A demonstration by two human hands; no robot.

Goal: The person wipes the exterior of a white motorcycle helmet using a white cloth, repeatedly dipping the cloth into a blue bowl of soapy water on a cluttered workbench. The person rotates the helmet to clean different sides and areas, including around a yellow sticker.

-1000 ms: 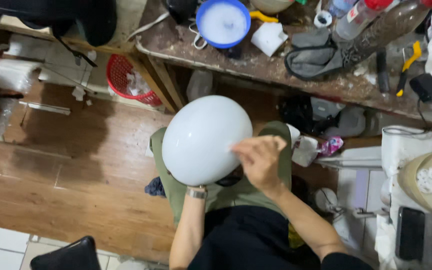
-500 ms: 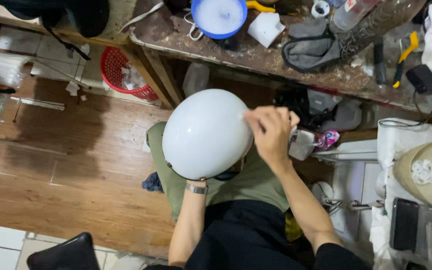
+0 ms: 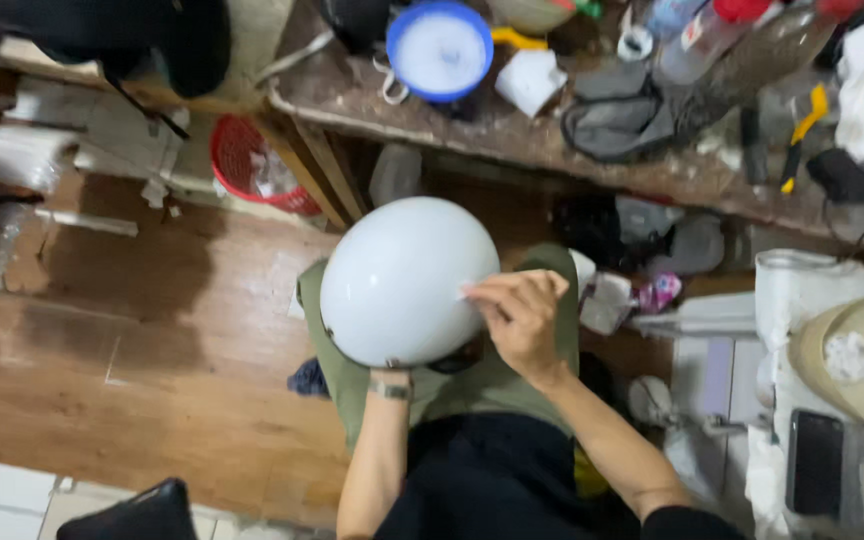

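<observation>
Head view, the only one supplied: one white helmet shell (image 3: 402, 280) sits dome-up on the person's lap, centre of frame, over green trousers (image 3: 497, 385). The left hand (image 3: 392, 372) is under the shell at its 6 o'clock edge, mostly hidden, with only a wrist band showing; whether its fingers are wide or closed cannot be told, though it appears to support the shell from below. The right hand (image 3: 520, 318) lies against the shell at 3 o'clock, fingers (image 3: 477, 292) drawn narrow and pinched at the surface; anything held between them is too small to make out. Judgement on the step in hand: the work goes best with the shell braced firmly on the lap by the lower hand, and the pinching hand kept light and flat to the curve so the glossy dome does not slip or mark. Count: one shell in hand; one tan helmet (image 3: 857, 360) at 3 o'clock; one blue tub (image 3: 439, 50) on the bench (image 3: 512, 130) at 12 o'clock; one red basket (image 3: 247, 165) at 10 o'clock; one dark phone (image 3: 814, 462) at 4 o'clock.
</observation>
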